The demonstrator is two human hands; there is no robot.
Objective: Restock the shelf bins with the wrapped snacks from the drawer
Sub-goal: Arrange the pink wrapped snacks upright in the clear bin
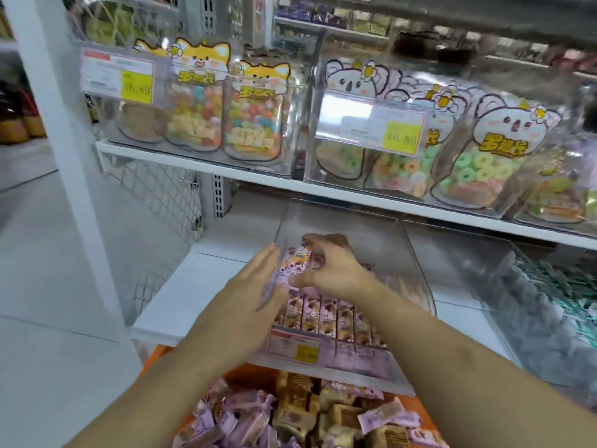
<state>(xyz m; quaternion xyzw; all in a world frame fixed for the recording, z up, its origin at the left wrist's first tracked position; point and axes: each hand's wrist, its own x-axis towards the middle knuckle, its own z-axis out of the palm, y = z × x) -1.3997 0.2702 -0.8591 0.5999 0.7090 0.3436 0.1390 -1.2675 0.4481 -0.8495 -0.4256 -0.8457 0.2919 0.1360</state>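
Note:
A clear plastic bin (416,279) stands on the lower white shelf, holding neat rows of pink and brown wrapped snacks (336,315). My right hand (329,270) reaches inside the bin and its curled fingers grip several wrapped snacks (300,257) standing at the back row. My left hand (255,286) is flat with straight fingers against the outside of the bin's left wall. Below, the orange drawer (245,371) is full of loose pink and tan wrapped snacks (290,415).
A second clear bin (517,305) with dark and green wrapped sweets sits to the right. The upper shelf (200,163) carries clear bins of bagged gummies with yellow price tags. A white upright post (74,156) stands at left beside the bare aisle floor.

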